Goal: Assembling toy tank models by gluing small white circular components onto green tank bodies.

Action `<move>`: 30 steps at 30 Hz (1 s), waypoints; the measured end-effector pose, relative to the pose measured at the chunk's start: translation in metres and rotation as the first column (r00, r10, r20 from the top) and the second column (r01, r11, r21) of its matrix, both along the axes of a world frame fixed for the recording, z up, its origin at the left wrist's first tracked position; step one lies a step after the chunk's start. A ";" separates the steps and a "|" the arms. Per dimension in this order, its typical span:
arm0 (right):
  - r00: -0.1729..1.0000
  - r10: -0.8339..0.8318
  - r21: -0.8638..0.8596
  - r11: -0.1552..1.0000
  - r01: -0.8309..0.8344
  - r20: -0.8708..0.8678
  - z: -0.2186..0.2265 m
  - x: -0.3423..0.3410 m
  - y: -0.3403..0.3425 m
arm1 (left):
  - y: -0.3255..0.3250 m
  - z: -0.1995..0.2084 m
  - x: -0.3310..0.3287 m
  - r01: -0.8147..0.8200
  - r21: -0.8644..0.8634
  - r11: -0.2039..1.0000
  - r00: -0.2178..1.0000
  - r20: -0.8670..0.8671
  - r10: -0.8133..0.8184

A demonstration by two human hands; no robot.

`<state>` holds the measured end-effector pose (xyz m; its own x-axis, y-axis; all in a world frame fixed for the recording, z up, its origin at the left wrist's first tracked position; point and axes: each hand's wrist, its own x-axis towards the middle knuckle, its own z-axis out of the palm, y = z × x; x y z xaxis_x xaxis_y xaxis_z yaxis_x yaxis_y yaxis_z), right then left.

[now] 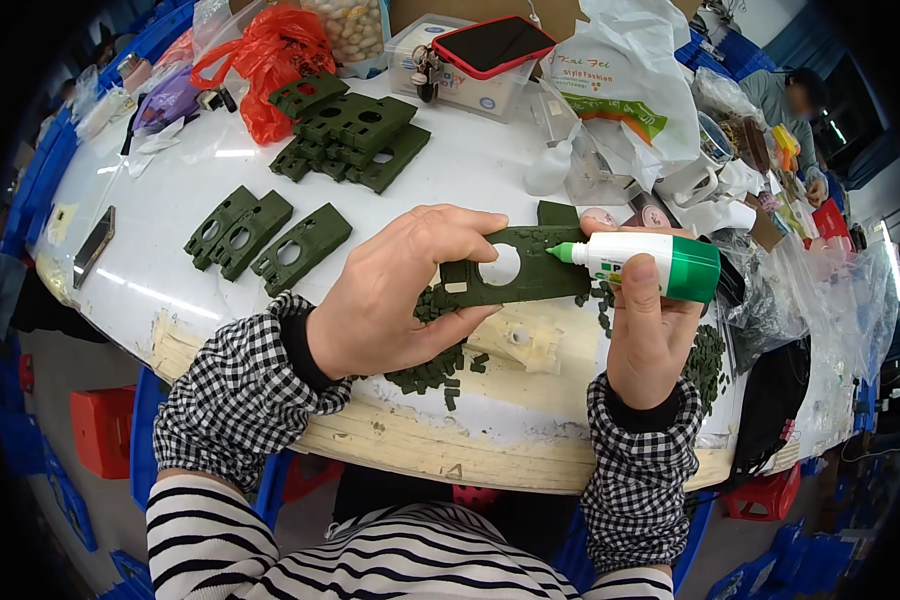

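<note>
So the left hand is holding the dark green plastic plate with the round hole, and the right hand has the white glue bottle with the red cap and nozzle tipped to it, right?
Not quite: the cap and nozzle of the white glue bottle are green, not red, as the head view shows. The rest holds: the left hand holds the dark green plastic plate with the round hole, and the right hand tips the nozzle to it.

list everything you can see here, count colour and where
green plate with round hole: 1, dark green, held over table edge
glue bottle: 1, white with green cap end, tip on the plate
loose plates: 3, dark green, table left
stacked plates: several, dark green, table rear
small bits: many, dark green, near edge
phone: 1, red case, on a box
red bag: 1, rear
table: 1, white
left hand: grips the plate
right hand: holds the bottle
</note>
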<state>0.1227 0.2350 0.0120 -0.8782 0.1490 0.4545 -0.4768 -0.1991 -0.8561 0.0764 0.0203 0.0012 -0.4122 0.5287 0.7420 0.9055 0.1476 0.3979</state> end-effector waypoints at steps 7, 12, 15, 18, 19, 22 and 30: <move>0.999 0.000 -0.106 0.994 0.006 0.050 0.002 0.002 -0.003 | -0.001 -0.002 -0.001 0.008 0.000 1.000 1.000 0.011 -0.008; 0.982 0.119 -0.305 0.950 -0.071 0.144 0.000 -0.006 0.005 | 0.000 -0.006 0.002 0.083 0.311 0.947 0.871 0.438 -0.221; 0.959 0.222 -0.381 0.914 -0.141 0.177 -0.002 -0.006 0.005 | -0.003 -0.002 -0.002 0.009 0.496 0.869 0.617 0.681 -0.395; 0.933 0.327 -0.442 0.867 -0.232 0.152 -0.003 -0.005 0.003 | -0.008 0.000 -0.008 -0.070 0.644 0.762 0.388 0.721 -0.574; 0.922 0.361 -0.459 0.849 -0.263 0.139 -0.004 -0.005 0.003 | -0.008 0.000 -0.009 -0.076 0.649 0.757 0.354 0.727 -0.588; 0.966 0.228 -0.388 0.907 -0.165 0.123 -0.005 -0.006 0.009 | -0.006 0.002 -0.009 -0.029 0.630 0.776 0.264 0.754 -0.602; 0.988 0.152 -0.024 0.988 -0.152 0.017 -0.004 0.007 -0.011 | 0.000 0.002 0.003 0.248 0.580 0.776 0.005 0.800 -0.599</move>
<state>0.1295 0.2239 0.0075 -0.8997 0.0230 0.4359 -0.4235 -0.2876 -0.8590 0.0795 0.0202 0.0032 -0.5898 0.8026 0.0895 -0.3445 -0.3503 0.8710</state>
